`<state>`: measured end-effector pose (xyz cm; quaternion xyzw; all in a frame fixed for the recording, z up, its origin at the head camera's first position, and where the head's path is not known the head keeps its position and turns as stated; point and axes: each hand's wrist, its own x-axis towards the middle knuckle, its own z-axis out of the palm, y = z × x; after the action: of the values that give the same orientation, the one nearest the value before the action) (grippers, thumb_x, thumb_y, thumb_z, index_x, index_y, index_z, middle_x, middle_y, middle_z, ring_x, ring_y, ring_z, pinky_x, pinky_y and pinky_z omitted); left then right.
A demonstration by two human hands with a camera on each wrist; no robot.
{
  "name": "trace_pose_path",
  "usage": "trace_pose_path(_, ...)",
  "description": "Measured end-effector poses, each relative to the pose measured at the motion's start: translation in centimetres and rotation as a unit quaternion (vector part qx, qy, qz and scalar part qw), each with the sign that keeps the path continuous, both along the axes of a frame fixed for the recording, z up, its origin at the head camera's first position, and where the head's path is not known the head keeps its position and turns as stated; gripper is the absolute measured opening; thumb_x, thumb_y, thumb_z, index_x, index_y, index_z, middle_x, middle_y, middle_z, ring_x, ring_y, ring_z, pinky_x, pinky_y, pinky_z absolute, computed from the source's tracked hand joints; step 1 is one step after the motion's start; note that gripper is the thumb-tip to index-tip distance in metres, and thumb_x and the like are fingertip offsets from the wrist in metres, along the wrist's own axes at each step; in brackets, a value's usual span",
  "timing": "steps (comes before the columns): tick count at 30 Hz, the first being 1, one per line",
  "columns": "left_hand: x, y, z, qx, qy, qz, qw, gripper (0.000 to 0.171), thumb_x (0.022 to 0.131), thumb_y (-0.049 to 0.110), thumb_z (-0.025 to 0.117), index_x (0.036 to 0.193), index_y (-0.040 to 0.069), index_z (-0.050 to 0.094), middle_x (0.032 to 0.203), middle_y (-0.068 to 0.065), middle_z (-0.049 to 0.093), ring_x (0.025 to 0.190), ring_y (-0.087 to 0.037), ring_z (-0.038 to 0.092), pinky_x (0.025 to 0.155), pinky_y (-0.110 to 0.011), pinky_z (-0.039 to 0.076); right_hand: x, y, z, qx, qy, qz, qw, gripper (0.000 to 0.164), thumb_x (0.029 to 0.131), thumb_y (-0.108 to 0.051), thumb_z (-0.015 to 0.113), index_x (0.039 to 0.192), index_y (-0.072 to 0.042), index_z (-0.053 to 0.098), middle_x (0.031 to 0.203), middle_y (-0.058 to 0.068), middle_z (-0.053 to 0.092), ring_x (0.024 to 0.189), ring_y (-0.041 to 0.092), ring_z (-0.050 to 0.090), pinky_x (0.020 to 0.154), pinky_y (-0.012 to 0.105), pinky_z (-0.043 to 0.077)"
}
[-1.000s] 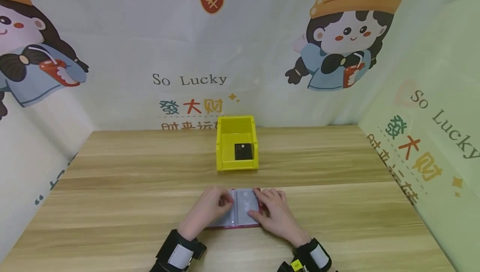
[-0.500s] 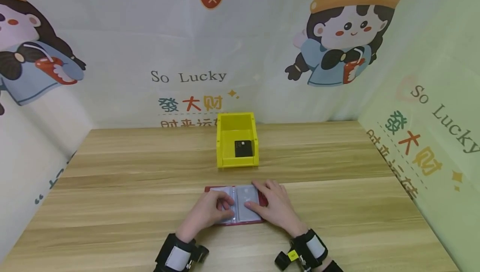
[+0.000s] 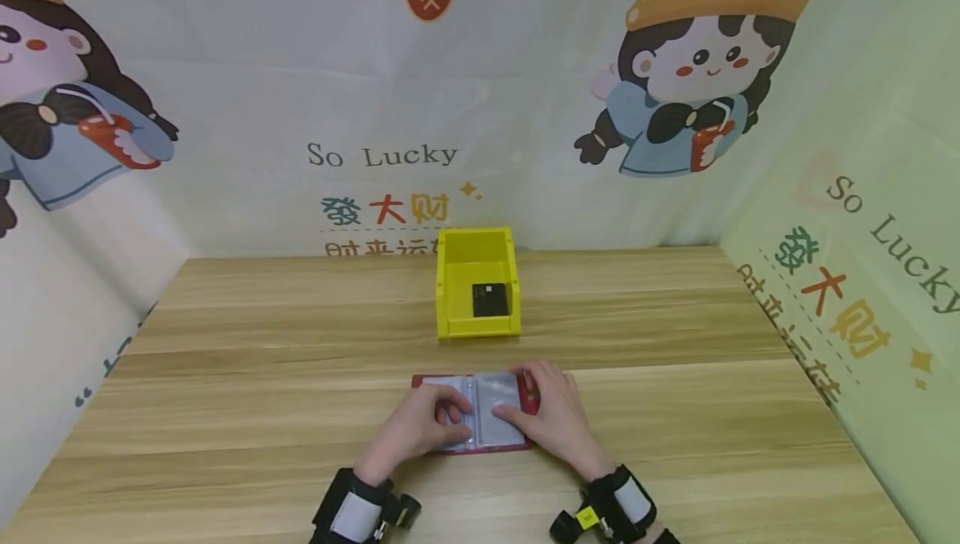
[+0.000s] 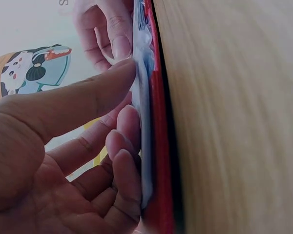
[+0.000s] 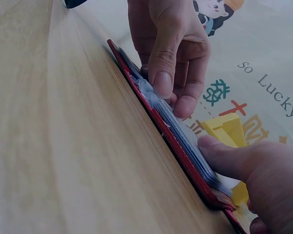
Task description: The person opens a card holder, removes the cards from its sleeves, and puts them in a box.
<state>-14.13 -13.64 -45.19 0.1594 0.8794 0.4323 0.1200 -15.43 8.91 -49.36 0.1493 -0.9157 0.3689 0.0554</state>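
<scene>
A red card holder [image 3: 529,392] lies unfolded on the table in the head view, its clear plastic sleeves [image 3: 491,431] spread on both sides of the spine. My left hand [image 3: 423,417] rests over the left-hand sleeves, thumb and bent fingertips touching them near the spine. On the right, my right hand [image 3: 551,419] grips the holder's side, with its thumb [image 5: 217,153] on the stacked sleeves and its fingers at the far right edge. In the left wrist view the red cover [image 4: 161,146] shows edge-on under the sleeves. The palms hide parts of both outer edges.
Behind the holder stands a yellow bin [image 3: 478,331] with a flat black square piece [image 3: 490,300] inside. The wooden table [image 3: 225,411] meets a printed backdrop [image 3: 525,111] at its back and sides.
My left hand has shifted slightly toward me, uncovering the holder's far left corner. My right thumb and fingers have resettled on the right side. Faint white lettering on the right sleeve no longer shows.
</scene>
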Motion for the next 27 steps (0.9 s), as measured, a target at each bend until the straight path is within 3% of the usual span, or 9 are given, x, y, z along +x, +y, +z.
trace_pose_path(7, -0.2, 0.0, -0.1, 0.001, -0.014, -0.002, 0.9999, 0.020, 0.078, 0.007, 0.082, 0.094, 0.001, 0.072, 0.076, -0.002, 0.060, 0.064, -0.010, 0.049, 0.057, -0.019, 0.038, 0.6, -0.2, -0.5, -0.055, 0.075, -0.004, 0.996, 0.014, 0.087, -0.026, 0.078, 0.086, -0.017, 0.068, 0.080, -0.009, 0.051, 0.080, 0.006, 0.044, 0.084, 0.034, 0.027)
trace_pose_path(14, -0.4, 0.0, -0.4, -0.001, -0.007, 0.011, 0.9999, 0.010, 0.088, 0.012, 0.074, 0.092, 0.003, 0.073, 0.075, -0.001, 0.061, 0.064, -0.010, 0.050, 0.057, -0.020, 0.038, 1.1, -0.2, -0.8, -0.139, 0.123, 0.043, 0.982, 0.020, 0.095, -0.012, 0.067, 0.075, -0.015, 0.068, 0.075, -0.009, 0.055, 0.077, 0.003, 0.048, 0.082, 0.027, 0.031)
trace_pose_path(18, -0.4, 0.2, -0.4, -0.001, -0.006, 0.040, 0.9992, 0.014, 0.094, 0.016, 0.068, 0.091, 0.004, 0.075, 0.075, -0.001, 0.063, 0.066, -0.010, 0.050, 0.058, -0.021, 0.038, 1.2, -0.1, -0.9, -0.169, 0.118, 0.097, 0.974, 0.021, 0.098, -0.006, 0.060, 0.079, -0.012, 0.069, 0.082, -0.004, 0.061, 0.084, 0.007, 0.053, 0.079, 0.025, 0.038)
trace_pose_path(21, -0.4, 0.3, -0.5, 0.012, -0.005, 0.071, 0.9974, 0.017, 0.097, 0.018, 0.065, 0.092, 0.005, 0.075, 0.077, -0.001, 0.064, 0.069, -0.010, 0.051, 0.061, -0.021, 0.039, 1.2, -0.1, -0.9, -0.169, 0.113, 0.136, 0.970, 0.019, 0.099, -0.004, 0.057, 0.092, -0.008, 0.074, 0.087, 0.000, 0.063, 0.088, 0.010, 0.053, 0.080, 0.026, 0.041)
trace_pose_path(27, -0.5, 0.6, -0.4, 0.057, -0.023, 0.125, 0.9902, 0.032, 0.104, 0.030, 0.055, 0.100, 0.004, 0.074, 0.078, -0.006, 0.068, 0.070, -0.011, 0.062, 0.065, -0.025, 0.048, 1.4, -0.2, -0.6, -0.126, 0.066, 0.180, 0.973, 0.024, 0.102, -0.011, 0.054, 0.111, -0.009, 0.076, 0.095, -0.004, 0.062, 0.093, 0.006, 0.048, 0.082, 0.024, 0.039)
